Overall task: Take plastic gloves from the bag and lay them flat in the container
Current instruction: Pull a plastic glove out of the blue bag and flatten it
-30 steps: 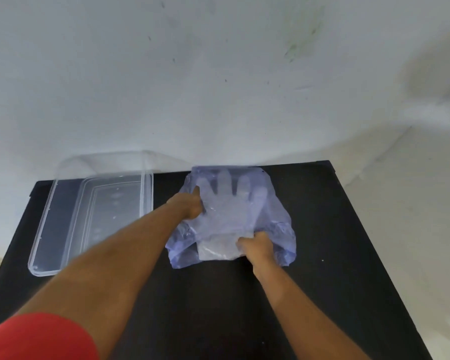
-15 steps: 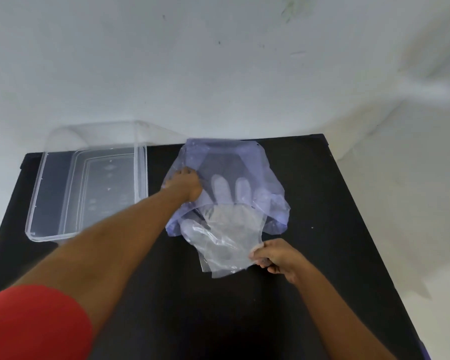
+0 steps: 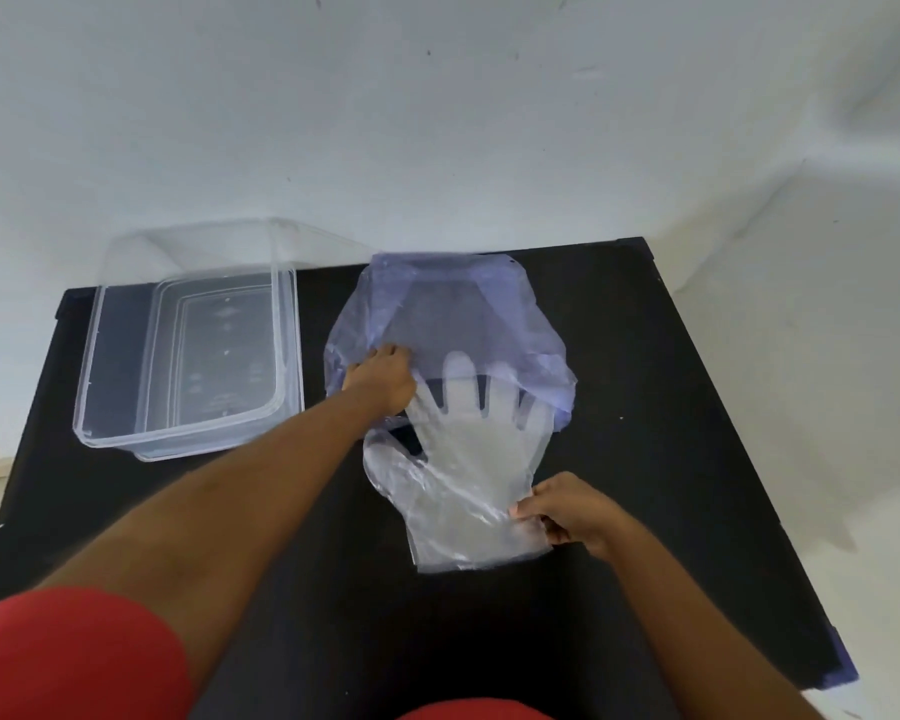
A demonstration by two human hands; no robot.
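Note:
A translucent purple plastic bag (image 3: 453, 314) lies on the black table, its mouth facing me. My left hand (image 3: 380, 379) grips the bag's left edge at the mouth. A clear plastic glove (image 3: 468, 459) lies flat, mostly outside the bag, with only its fingertips still under the bag's rim. My right hand (image 3: 567, 509) pinches the glove's cuff at its right side. The clear rectangular container (image 3: 87, 366) stands open to the left of the bag, with nothing visible inside it.
The black table (image 3: 671, 407) ends at a white wall behind the bag and container. Its right edge drops to a pale floor. A clear lid leans on the wall behind the container (image 3: 188, 246).
My right hand has drawn the glove toward me, out of the bag, until most of it lies on the table. My left hand has kept hold of the bag's edge.

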